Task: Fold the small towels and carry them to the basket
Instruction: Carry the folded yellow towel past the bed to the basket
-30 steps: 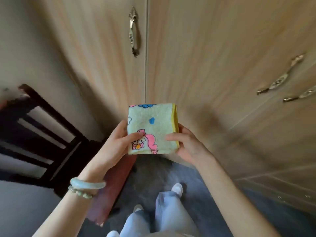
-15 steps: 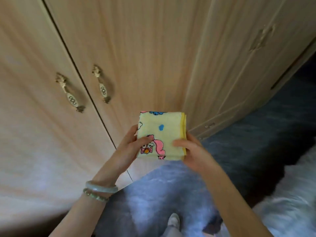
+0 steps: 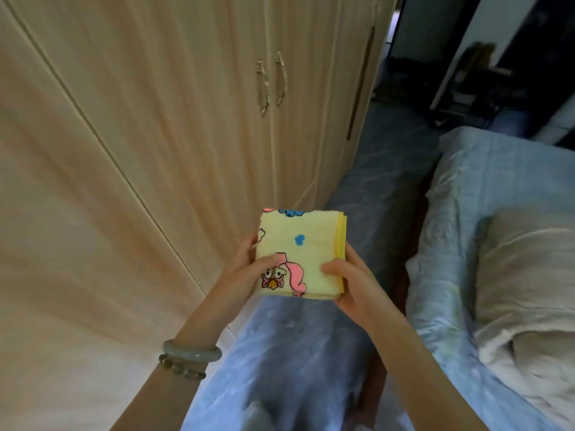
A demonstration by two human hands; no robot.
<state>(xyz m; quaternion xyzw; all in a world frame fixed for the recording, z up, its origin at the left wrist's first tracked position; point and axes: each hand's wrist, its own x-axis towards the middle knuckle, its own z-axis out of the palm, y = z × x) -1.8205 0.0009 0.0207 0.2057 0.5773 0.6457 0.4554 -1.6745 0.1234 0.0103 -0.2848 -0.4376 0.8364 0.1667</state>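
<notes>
1. My left hand [image 3: 241, 269] pinches the folded towel [image 3: 300, 253] on its left edge, thumb on top.
2. My right hand [image 3: 351, 281] grips its right, yellow-trimmed edge, thumb on top.
3. I hold the towel in the air over the blue floor [image 3: 289, 353], the wardrobe [image 3: 140, 135] to the left and the bed [image 3: 497, 244] to the right.
</notes>
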